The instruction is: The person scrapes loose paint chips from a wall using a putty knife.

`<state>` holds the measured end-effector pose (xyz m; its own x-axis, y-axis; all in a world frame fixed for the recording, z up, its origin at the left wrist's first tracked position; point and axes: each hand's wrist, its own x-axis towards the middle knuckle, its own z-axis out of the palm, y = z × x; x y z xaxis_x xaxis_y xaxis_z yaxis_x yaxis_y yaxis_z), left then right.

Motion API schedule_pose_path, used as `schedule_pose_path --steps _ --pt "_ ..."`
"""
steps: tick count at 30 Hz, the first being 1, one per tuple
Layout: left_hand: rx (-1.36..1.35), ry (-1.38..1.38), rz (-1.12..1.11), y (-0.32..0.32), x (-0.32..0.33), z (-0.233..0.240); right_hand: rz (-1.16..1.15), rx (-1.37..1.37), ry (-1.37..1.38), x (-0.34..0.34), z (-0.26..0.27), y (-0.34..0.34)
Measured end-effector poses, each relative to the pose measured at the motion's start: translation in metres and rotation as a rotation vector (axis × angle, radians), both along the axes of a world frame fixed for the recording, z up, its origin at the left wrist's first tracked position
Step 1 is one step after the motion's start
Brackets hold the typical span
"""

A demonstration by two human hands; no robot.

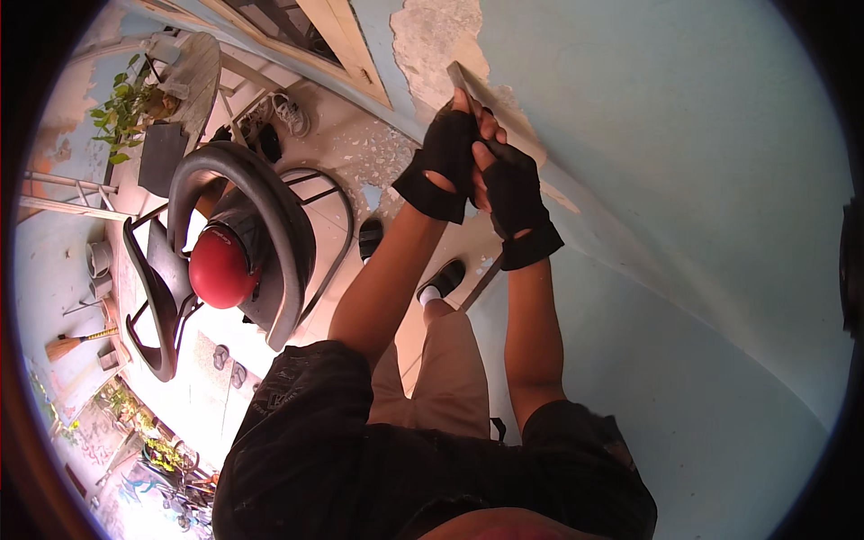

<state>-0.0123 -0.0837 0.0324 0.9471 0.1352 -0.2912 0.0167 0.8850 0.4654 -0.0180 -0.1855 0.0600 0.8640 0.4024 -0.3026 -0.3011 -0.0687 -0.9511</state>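
My left hand (453, 142) and my right hand (511, 179), both in black fingerless gloves, are close together in front of the wall. Their fingers are curled around a flat, broad-bladed scraper (507, 121); its handle is mostly hidden by them. The blade lies along the light blue painted wall (648, 135), by the lower edge of a bare, peeled plaster patch (439, 40). A thin strip of exposed plaster (560, 196) continues below the blade.
Paint flakes (381, 155) litter the tiled floor. At left stand a chair (283, 270) bearing a red helmet (223, 268), another chair (158, 317), a round table (199, 81) and a ladder (74, 196). Shoes (290, 115) lie near a wooden frame (344, 40).
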Motion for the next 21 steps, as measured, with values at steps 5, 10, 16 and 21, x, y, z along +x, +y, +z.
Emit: schedule_pose_path --steps 5,10,16,21 --pt "0.133 0.003 -0.124 -0.021 -0.02 -0.004 -0.049 0.039 0.231 -0.027 0.006 -0.029" --pt "0.068 0.018 -0.121 -0.023 -0.01 0.004 -0.062 0.161 0.318 -0.012 0.004 -0.036" --pt "0.137 0.05 -0.148 -0.019 -0.014 0.009 -0.053 0.233 0.377 -0.023 0.006 -0.039" --pt "0.071 -0.158 0.06 0.015 0.008 0.027 0.0 0.128 0.205 0.005 0.028 0.01"
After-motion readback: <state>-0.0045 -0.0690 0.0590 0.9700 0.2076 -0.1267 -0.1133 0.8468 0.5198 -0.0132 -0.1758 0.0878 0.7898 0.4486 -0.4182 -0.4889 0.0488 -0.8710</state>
